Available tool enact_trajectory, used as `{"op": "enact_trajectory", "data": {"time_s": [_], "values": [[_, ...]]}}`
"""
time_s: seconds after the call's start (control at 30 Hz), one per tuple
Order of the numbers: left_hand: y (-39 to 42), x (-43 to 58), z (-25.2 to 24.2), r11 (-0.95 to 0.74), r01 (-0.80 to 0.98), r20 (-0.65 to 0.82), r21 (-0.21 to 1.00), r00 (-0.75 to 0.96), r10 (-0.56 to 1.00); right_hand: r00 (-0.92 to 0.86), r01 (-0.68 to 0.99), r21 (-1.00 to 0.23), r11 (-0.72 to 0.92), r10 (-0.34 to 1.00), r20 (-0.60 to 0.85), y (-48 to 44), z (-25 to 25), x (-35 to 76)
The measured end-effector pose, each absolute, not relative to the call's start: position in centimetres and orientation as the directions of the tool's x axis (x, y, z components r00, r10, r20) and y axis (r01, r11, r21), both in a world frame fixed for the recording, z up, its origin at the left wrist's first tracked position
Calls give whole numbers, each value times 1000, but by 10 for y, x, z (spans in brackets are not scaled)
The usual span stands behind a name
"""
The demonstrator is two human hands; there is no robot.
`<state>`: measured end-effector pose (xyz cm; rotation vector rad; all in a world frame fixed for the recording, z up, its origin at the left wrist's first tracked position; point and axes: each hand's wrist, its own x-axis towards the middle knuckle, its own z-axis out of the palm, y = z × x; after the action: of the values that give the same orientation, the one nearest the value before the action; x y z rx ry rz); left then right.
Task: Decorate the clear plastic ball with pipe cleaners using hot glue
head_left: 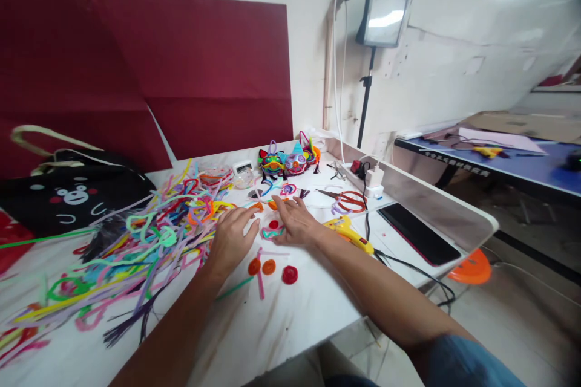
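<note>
My left hand is over the white table, its thumb apart from its fingers. Its fingertips are at a small orange pipe-cleaner piece; whether they press on it I cannot tell. Opposite it, my right hand lies with fingers stretched out, close to another orange piece. Between the hands are a small red coil and a green and pink bent pipe cleaner. Nearer to me lie two orange coils, a red coil and a pink pipe cleaner strip.
A tangled heap of coloured pipe cleaners covers the left side, by a black bag. Colourful tasselled ornaments stand at the back. Orange-handled scissors, a yellow glue gun with a cable, a phone and a power strip lie right.
</note>
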<state>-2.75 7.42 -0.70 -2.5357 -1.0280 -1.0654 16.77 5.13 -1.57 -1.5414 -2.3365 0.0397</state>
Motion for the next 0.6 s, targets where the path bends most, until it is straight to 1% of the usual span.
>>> {"op": "enact_trajectory", "data": {"time_s": [0.17, 0.27, 0.33, 0.43, 0.5, 0.6], "values": [[67, -23, 1, -723, 619, 708, 306, 360, 608, -328, 872, -253, 418, 885, 331, 51, -6, 176], [64, -20, 4, -666, 565, 660, 487, 262, 704, -302, 857, -293, 424, 874, 380, 48, 0, 181], [64, -17, 3, -588, 487, 576, 646, 195, 794, -280, 852, -311, 420, 869, 408, 45, 4, 184], [60, -12, 4, -394, 303, 373, 868, 126, 919, -254, 844, -337, 418, 864, 435, 39, 8, 187], [55, -8, 6, -249, 181, 232, 951, 111, 966, -249, 835, -347, 427, 855, 454, 35, 10, 188], [45, -3, 11, -85, 39, 79, 996, 135, 988, -254, 826, -344, 446, 840, 480, 31, 12, 189]]}}
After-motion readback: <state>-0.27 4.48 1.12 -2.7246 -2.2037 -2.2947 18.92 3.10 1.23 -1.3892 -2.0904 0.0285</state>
